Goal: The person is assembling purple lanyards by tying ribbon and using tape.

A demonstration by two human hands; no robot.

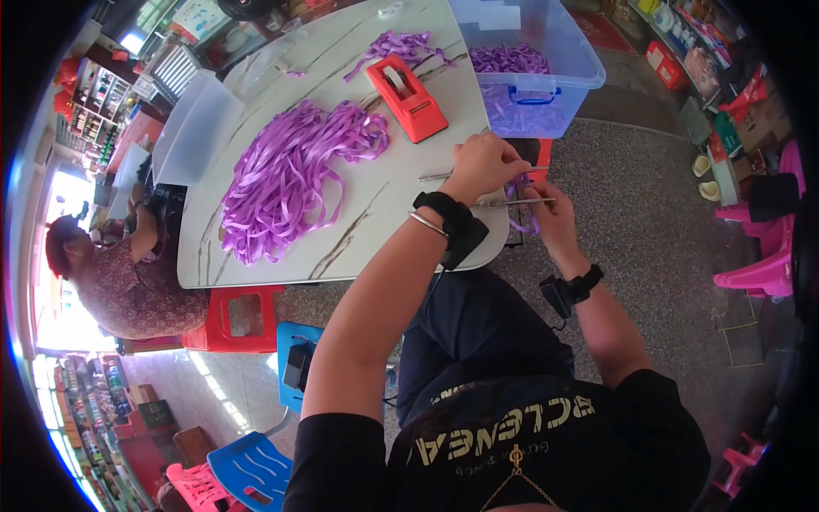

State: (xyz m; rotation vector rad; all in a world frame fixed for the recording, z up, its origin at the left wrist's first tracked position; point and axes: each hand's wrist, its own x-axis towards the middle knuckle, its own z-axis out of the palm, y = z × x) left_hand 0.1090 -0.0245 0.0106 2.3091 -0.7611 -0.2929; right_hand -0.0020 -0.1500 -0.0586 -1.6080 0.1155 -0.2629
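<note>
Both my hands work at the right edge of the marble-patterned table (367,200). My left hand (486,166) is closed, its fingertips pinching purple ribbon (520,182) beside a thin metal rod (433,177). Lower and to the right, my right hand (554,220) is closed in a pinch at the end of a second thin metal rod (512,203). What lies between its fingertips is too small to make out. The ribbon's loose end hangs between the hands. Left of them, a big heap of purple ribbon strips (286,175) covers part of the table.
A red tape dispenser (409,98) and a small ribbon pile (401,47) sit farther back. Beyond the right edge stands a clear plastic bin (580,72) holding purple ribbon. Another person (128,273) sits at the left. Blue and red stools (217,320) stand nearby.
</note>
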